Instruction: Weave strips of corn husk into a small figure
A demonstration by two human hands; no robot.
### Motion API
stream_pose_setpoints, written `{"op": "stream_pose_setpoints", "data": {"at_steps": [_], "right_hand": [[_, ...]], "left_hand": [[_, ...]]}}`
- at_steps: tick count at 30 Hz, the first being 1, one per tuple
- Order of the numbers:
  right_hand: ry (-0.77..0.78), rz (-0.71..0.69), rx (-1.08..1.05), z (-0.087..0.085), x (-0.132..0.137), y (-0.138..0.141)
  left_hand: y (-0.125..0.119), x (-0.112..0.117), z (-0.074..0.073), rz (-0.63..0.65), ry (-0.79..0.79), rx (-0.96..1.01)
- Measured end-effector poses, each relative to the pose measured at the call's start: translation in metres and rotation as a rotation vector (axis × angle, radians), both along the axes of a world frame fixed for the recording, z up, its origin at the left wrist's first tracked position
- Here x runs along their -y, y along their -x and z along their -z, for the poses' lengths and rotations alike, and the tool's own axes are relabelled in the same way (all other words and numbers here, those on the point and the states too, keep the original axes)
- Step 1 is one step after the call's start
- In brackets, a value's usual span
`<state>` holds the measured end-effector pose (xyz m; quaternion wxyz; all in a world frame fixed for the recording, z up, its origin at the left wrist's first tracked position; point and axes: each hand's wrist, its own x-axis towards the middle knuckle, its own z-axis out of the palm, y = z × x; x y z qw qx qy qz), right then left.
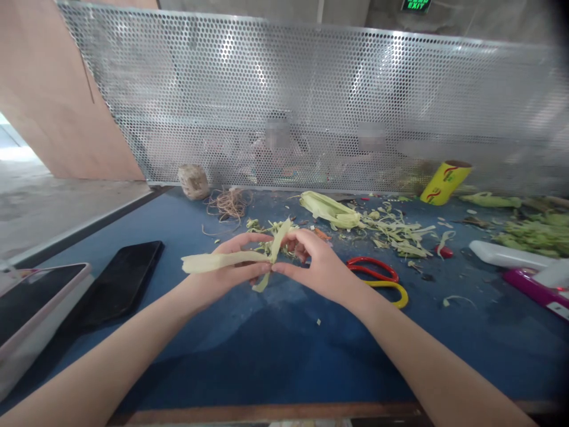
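Observation:
Pale green strips of corn husk [231, 259] meet between my two hands over the blue table. My left hand [226, 276] pinches them near the joint with thumb and fingers, and one long strip lies across it to the left. From the other side my right hand [313, 258] pinches the same joint, its fingers curled. One strip points up between the hands and a short end hangs below. Just right of my right wrist are scissors with red and yellow handles [386, 290]; their blades are hidden. Behind the hands lies a larger bundle of husk [329, 209].
Two phones, a black one [118, 284] and one in a pale case [40, 302], lie at left. Twine [229, 203] and husk scraps [400, 231] sit farther back. A yellow tube [444, 182] stands by the perforated metal screen [311, 107]. White and purple glue guns [533, 279] are at right.

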<state>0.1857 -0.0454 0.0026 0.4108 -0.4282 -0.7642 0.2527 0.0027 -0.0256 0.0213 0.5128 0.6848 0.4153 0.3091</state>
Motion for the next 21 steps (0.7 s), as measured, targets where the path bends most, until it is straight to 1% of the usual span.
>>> {"op": "stream_pose_setpoints", "data": {"at_steps": [4,6,9,11,13,15,17,19,21], "right_hand": [[0.001,-0.036,-0.039,0.0044,-0.0004,0.0028],[0.007,-0.084,-0.040,0.0069,-0.0010,0.0039],[0.064,-0.181,-0.036,0.0081,-0.0026,0.0037],[0.109,-0.222,-0.046,0.0072,-0.0035,0.0030],[0.122,-0.217,-0.083,0.0058,-0.0042,0.0022],[0.118,-0.178,-0.128,0.0047,-0.0048,0.0017],[0.144,-0.155,-0.183,0.0047,-0.0053,0.0017],[0.230,-0.179,-0.258,0.0056,-0.0060,0.0024],[0.323,-0.211,-0.320,0.0070,-0.0066,0.0035]], "left_hand": [[-0.0038,0.0030,-0.0011,-0.007,0.037,0.033],[-0.0060,0.0043,-0.0026,0.005,0.056,0.034],[-0.0075,0.0063,-0.0056,0.003,0.075,0.031],[-0.0065,0.0071,-0.0072,0.025,0.087,0.033],[-0.0040,0.0069,-0.0081,0.078,0.114,0.043],[-0.0014,0.0055,-0.0077,0.098,0.122,0.048],[0.0002,0.0032,-0.0061,0.062,0.042,0.015],[0.0005,0.0008,-0.0036,0.016,-0.082,-0.049],[-0.0001,-0.0009,-0.0011,-0.010,-0.163,-0.098]]}}
